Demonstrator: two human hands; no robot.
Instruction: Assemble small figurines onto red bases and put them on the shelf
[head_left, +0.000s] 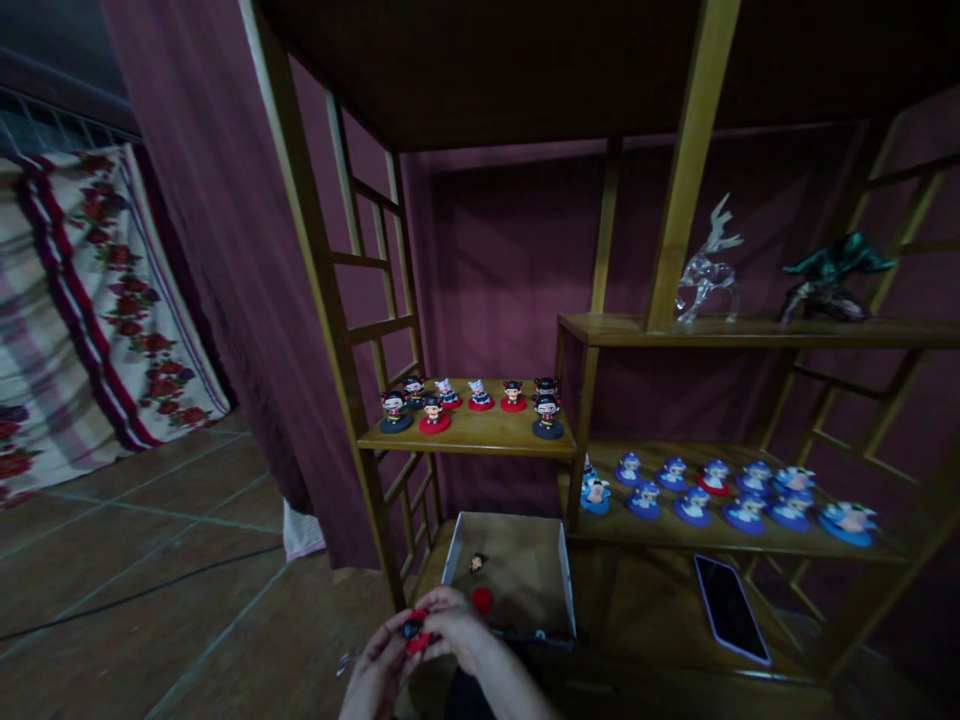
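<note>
Between my left hand (381, 655) and my right hand (454, 625) is a small figurine (412, 630) with a dark head and a red base. The fingers of both hands are closed around it, and they cover part of it. Just beyond, an open shallow box (529, 570) holds a loose small figurine (478, 562) with dark hair and a red round base (482, 600). My right hand is at the box's near left corner.
Several figurines on red or dark bases stand on the left shelf (480, 432). Blue and purple ones fill the lower right shelf (675, 530). A phone (731, 608) lies below them. Above are a clear deer ornament (709, 275) and a green-brown sculpture (832, 280).
</note>
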